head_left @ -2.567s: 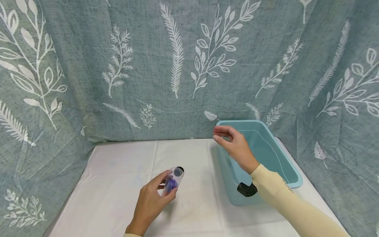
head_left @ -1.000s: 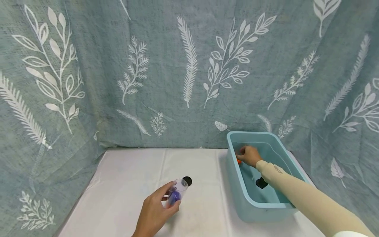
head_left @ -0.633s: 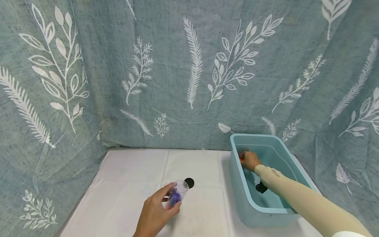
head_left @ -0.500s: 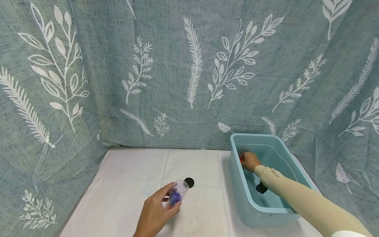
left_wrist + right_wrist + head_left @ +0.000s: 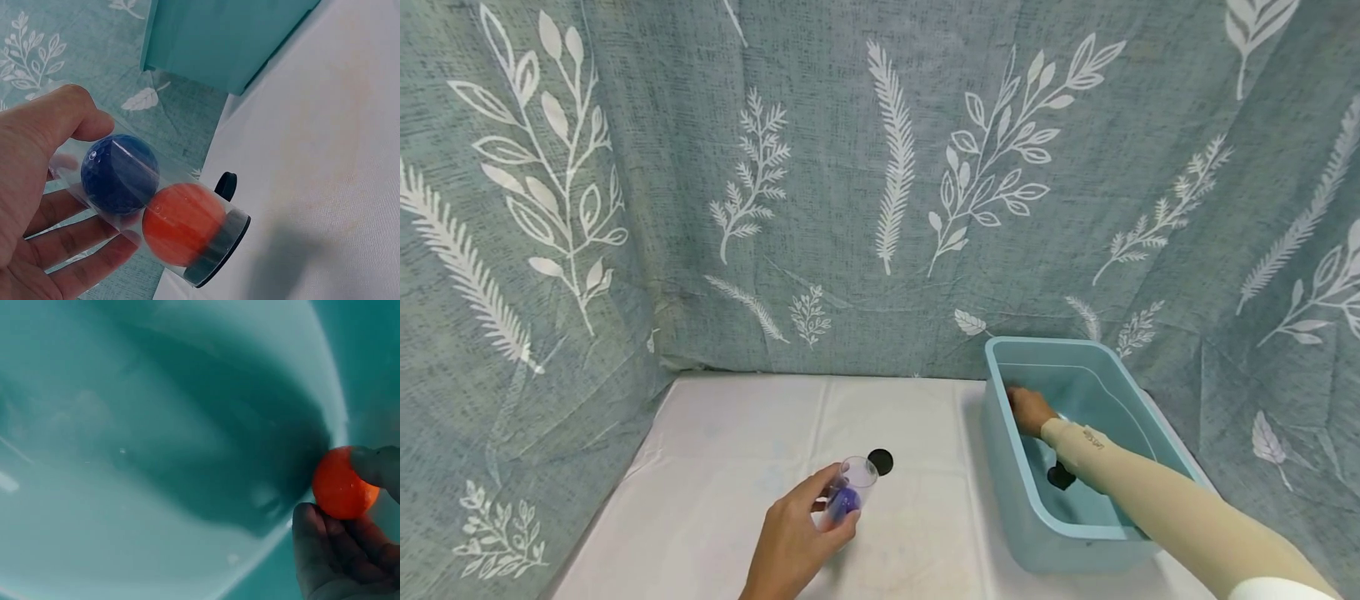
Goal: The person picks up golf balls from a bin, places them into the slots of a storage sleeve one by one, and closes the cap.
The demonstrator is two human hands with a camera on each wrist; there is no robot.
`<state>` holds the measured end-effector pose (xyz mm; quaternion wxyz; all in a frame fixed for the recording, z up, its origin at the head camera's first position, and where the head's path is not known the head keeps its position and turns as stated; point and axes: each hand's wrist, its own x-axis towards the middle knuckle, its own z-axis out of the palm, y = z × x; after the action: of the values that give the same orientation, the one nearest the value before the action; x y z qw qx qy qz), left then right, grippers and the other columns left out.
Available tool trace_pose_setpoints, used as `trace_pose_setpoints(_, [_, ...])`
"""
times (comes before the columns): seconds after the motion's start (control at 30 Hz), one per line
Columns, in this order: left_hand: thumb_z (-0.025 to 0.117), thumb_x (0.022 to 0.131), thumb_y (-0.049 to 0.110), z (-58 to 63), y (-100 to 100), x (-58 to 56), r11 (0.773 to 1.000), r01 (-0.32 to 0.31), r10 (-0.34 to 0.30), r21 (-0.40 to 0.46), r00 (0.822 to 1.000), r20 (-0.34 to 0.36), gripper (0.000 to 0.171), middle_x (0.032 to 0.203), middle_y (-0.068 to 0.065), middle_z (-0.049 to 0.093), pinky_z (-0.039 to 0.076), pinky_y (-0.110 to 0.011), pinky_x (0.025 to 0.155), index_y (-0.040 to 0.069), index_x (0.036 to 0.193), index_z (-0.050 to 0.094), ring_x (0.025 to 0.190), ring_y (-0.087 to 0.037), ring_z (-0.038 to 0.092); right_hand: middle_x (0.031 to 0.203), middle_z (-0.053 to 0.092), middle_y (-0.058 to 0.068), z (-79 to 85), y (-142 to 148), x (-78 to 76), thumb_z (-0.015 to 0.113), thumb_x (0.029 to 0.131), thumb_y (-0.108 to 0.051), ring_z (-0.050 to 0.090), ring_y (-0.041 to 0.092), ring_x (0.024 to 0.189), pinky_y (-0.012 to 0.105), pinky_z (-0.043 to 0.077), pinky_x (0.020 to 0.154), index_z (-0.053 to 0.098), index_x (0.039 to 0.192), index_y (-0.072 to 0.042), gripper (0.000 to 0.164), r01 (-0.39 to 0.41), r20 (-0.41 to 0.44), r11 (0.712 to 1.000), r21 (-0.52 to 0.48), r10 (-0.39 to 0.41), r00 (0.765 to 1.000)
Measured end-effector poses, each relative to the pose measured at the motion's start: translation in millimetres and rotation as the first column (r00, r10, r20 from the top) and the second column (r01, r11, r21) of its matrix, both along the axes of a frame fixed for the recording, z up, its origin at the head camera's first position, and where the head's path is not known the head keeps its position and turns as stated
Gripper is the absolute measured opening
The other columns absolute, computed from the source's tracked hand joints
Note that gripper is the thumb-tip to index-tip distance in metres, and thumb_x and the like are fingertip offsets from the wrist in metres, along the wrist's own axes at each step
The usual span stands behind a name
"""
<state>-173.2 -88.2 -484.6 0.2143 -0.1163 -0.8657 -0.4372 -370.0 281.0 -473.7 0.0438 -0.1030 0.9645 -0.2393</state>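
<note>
My left hand (image 5: 797, 533) grips a clear plastic tube (image 5: 236, 234) over the white table, thumb on one side and fingers on the other. Inside the tube, a dimpled blue golf ball (image 5: 120, 174) sits above an orange one (image 5: 183, 224), with a black cap closing the lower end. Down in the teal tub (image 5: 1011, 446), my right hand (image 5: 1030, 411) is at the left inner wall. The right wrist view shows its thumb and fingers pinching another orange golf ball (image 5: 344, 484), low where wall meets floor. That ball is hidden by the hand in the head view.
A loose round black cap (image 5: 881, 462) lies on the white tablecloth (image 5: 737, 450) just beyond the tube. The tub's high rim surrounds my right forearm. Patterned blue-green cloth (image 5: 820, 208) hangs behind the table and at both sides.
From above the tub's near-left side, my right hand has gone down inside and taken hold of the orange golf ball against the wall. The left hand keeps the tube; the head view has shifted.
</note>
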Motion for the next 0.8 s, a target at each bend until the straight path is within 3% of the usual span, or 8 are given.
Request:
trace_pose_setpoints(0.17, [0.089,0.071,0.012,-0.1,-0.5,-2.3,1.000,0.005,-0.005,-0.002,1.000,-0.018,0.055,0.107,-0.001,0.073,0.061,-0.025,0.074,0.006,0.123,0.069,0.088,-0.010,0.069,0.095,0.064,0.016,16.2,3.3,3.3,0.068,0.093,-0.009,0.062,0.027,0.082,0.044,0.057,0.074,0.058,0.110,0.009,0.027,0.051,0.057,0.997,-0.058,-0.048,0.997])
trace_pose_setpoints(0.33, [0.089,0.071,0.012,0.3,-1.5,-5.2,1.000,0.014,-0.014,0.008,1.000,-0.019,0.056,0.109,-0.002,0.073,0.062,-0.027,0.074,0.005,0.122,0.069,0.088,-0.012,0.071,0.101,0.064,0.019,27.6,9.6,6.1,0.076,0.087,-0.013,0.060,0.029,0.086,0.041,0.056,0.077,0.056,0.111,0.007,0.036,0.112,0.081,0.984,-0.138,-0.102,0.991])
trace_pose_setpoints(0.57, [0.087,0.072,0.007,6.0,0.8,-5.3,1.000,0.029,-0.029,-0.004,0.999,-0.027,0.056,0.109,-0.006,0.073,0.061,-0.026,0.073,0.003,0.124,0.068,0.088,-0.016,0.072,0.127,0.060,0.026,46.9,14.2,17.4,0.069,0.093,-0.015,0.060,0.037,0.111,0.048,0.055,0.093,0.054,0.134,0.010,0.050,0.108,0.117,0.963,-0.247,-0.081,0.990])
trace_pose_setpoints(0.8, [0.086,0.074,0.006,9.4,6.4,-3.3,0.998,0.053,-0.053,0.022,0.999,-0.001,0.056,0.113,-0.007,0.072,0.062,-0.029,0.074,0.002,0.127,0.067,0.091,-0.018,0.071,0.131,0.058,0.024,69.2,14.5,34.4,0.068,0.097,-0.020,0.059,0.036,0.112,0.047,0.054,0.093,0.054,0.138,0.005,0.049,0.131,0.135,0.942,-0.309,-0.093,0.986])
